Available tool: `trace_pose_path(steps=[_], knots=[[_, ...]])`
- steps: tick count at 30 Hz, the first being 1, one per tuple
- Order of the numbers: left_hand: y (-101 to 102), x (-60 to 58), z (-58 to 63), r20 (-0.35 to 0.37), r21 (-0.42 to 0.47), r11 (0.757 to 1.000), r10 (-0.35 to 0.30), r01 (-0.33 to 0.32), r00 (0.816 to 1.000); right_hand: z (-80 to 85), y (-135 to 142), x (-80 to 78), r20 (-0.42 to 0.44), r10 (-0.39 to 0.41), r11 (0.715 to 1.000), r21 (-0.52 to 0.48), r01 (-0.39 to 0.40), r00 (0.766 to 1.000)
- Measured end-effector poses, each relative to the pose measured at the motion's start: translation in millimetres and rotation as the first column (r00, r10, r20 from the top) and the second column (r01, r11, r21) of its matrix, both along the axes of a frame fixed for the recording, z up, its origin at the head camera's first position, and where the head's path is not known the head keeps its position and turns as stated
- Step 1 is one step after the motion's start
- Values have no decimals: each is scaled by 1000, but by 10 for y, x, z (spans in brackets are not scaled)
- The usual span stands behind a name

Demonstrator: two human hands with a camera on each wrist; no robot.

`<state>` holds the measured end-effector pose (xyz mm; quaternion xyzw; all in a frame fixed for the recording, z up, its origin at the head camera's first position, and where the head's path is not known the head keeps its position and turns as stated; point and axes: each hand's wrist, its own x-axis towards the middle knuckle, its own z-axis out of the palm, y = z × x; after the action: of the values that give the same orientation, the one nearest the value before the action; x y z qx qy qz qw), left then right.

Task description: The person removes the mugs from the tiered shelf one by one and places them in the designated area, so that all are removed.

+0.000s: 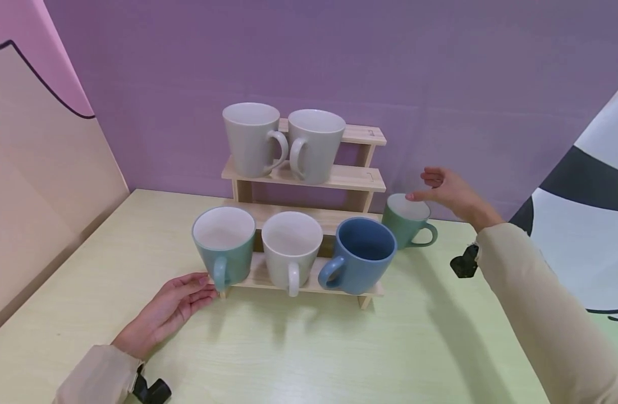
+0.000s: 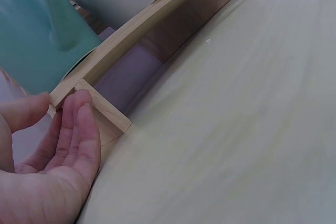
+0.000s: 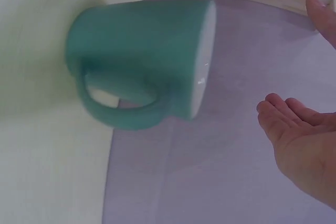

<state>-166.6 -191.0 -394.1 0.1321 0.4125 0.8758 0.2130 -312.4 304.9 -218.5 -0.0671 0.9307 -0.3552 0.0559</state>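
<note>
My left hand (image 1: 174, 306) holds the lower left corner of a wooden tiered rack (image 1: 356, 177). In the left wrist view the thumb lies by the board's end and the fingers (image 2: 86, 135) curl beneath it. Directly above sits a light teal mug (image 1: 235, 261) on the lowest step. To the right, a green mug (image 1: 402, 227) stands upright on the table beside the rack, its handle facing right. My right hand (image 1: 455, 193) hovers just above its rim, thumb spread from the fingers; the right wrist view shows the hand apart from the mug, holding nothing.
A white mug (image 1: 283, 264) and a blue mug (image 1: 364, 269) share the lowest step. Higher up stand two pale grey mugs (image 1: 245, 146), (image 1: 324, 151). A purple backdrop (image 1: 440, 73) rises behind the table (image 1: 298, 359), with printed panels at both sides.
</note>
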Motion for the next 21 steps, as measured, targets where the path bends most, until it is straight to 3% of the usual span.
trace_pose_path(steps=[21], knots=[[-13, -58, -15, -5, -8, 1000, 5, -5, 1000, 465, -455, -1, -48, 83, 994, -61, -86, 995]])
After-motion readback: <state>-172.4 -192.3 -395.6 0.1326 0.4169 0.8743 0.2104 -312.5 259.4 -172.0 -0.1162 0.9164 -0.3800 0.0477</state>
